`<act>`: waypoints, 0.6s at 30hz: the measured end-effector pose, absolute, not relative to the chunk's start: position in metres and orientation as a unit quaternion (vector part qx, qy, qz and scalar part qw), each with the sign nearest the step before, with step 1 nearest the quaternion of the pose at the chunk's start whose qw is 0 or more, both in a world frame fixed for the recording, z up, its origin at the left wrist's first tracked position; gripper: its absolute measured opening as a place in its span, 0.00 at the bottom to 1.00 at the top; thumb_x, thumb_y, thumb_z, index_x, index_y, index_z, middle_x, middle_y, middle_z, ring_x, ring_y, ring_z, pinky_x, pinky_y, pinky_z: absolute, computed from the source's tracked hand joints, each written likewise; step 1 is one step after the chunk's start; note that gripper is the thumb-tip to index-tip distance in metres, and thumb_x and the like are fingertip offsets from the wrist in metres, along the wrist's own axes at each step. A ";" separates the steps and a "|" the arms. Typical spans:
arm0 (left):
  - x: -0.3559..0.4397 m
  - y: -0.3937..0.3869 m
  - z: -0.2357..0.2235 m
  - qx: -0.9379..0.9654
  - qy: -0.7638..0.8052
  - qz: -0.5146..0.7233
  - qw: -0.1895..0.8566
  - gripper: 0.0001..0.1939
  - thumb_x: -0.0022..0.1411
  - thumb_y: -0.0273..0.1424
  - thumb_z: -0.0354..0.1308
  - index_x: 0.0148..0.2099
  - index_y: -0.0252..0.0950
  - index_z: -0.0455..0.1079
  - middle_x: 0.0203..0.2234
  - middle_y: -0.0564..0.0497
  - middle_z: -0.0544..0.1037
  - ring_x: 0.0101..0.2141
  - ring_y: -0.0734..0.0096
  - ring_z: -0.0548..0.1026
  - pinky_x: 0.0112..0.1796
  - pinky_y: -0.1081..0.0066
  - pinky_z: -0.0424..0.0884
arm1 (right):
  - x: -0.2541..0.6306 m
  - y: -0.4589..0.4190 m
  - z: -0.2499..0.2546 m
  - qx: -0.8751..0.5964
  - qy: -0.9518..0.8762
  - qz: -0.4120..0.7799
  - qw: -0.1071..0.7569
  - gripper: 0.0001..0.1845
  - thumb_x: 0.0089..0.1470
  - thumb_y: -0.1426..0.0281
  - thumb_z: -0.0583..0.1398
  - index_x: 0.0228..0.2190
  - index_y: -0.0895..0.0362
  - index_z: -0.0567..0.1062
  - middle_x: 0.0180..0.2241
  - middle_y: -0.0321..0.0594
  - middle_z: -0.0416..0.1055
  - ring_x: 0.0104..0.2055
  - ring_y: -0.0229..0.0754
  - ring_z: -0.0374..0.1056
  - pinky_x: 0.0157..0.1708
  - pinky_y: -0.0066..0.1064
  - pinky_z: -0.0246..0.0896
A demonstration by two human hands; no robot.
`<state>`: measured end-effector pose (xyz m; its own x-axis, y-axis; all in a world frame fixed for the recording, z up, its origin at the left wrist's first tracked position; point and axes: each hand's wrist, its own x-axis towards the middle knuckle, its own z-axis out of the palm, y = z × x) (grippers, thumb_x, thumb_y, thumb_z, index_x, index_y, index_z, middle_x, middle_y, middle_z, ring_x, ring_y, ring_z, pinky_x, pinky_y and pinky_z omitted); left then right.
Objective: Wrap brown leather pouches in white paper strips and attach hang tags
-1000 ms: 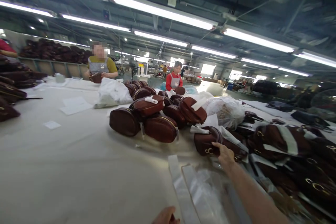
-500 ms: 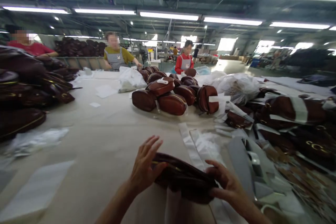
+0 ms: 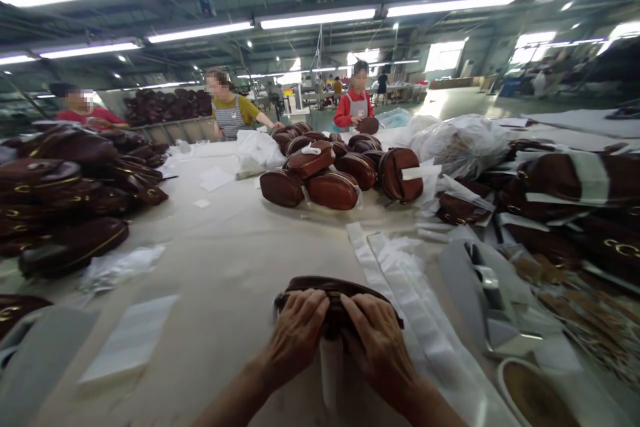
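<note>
A dark brown leather zip bag stands on the table right in front of me, its zip side up. My left hand grips its near side left of the middle, fingers curled over the zip edge. Close beside it, my right hand holds the same edge, fingers laid over the top. Both thumbs are largely hidden. Below the bag, between my wrists, hangs a white strip. White plastic strips lie just right of the bag.
Finished-looking brown bags are heaped ahead, with more piled left and right. A grey tape dispenser and a tape roll sit at right. White sheets lie left. Several people work across the table.
Both hands have come together from the bag's ends to its near zip edge, closing on it. The bag has turned more level, and my view has shifted slightly left.
</note>
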<state>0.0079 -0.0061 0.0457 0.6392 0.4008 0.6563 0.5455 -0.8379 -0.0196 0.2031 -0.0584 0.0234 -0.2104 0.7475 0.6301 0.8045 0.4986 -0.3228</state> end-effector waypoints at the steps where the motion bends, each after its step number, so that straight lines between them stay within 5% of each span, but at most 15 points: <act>1: 0.010 -0.005 0.048 -0.905 -0.255 -0.324 0.107 0.13 0.66 0.25 0.46 0.51 0.31 0.64 0.41 0.43 0.73 0.43 0.63 0.68 0.44 0.64 0.66 | 0.197 -0.057 0.022 -0.509 -0.774 -0.055 0.372 0.25 0.56 0.73 0.53 0.56 0.55 0.63 0.45 0.47 0.69 0.47 0.49 0.64 0.48 0.44 0.59; 9: 0.023 0.002 0.061 -0.928 -0.317 -0.191 0.046 0.09 0.62 0.24 0.51 0.28 0.37 0.63 0.24 0.52 0.68 0.27 0.67 0.64 0.28 0.69 0.61 | 0.187 -0.047 0.025 -0.569 -0.758 -0.053 0.314 0.07 0.53 0.73 0.56 0.36 0.56 0.70 0.28 0.40 0.69 0.29 0.45 0.63 0.32 0.37 0.55; 15: 0.011 0.028 0.046 -0.921 -0.274 -0.260 0.091 0.06 0.60 0.30 0.54 0.30 0.37 0.66 0.45 0.44 0.71 0.44 0.59 0.68 0.44 0.60 0.66 | 0.194 -0.047 0.024 -0.592 -0.720 -0.028 0.362 0.29 0.51 0.64 0.59 0.53 0.59 0.59 0.41 0.47 0.70 0.39 0.49 0.67 0.38 0.38 0.62; 18: 0.008 0.045 0.039 -0.942 -0.212 -0.258 0.041 0.09 0.64 0.34 0.50 0.33 0.39 0.66 0.42 0.47 0.74 0.40 0.66 0.72 0.41 0.66 0.69 | 0.198 -0.042 0.028 -0.619 -0.706 -0.030 0.343 0.21 0.49 0.63 0.62 0.44 0.55 0.67 0.38 0.44 0.70 0.37 0.48 0.66 0.37 0.39 0.62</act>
<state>0.0076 0.0453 0.0386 0.7773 0.3783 0.5027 0.4202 -0.9068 0.0327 0.1978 -0.0419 0.0283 0.0020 0.8537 0.5207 0.8946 0.2312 -0.3825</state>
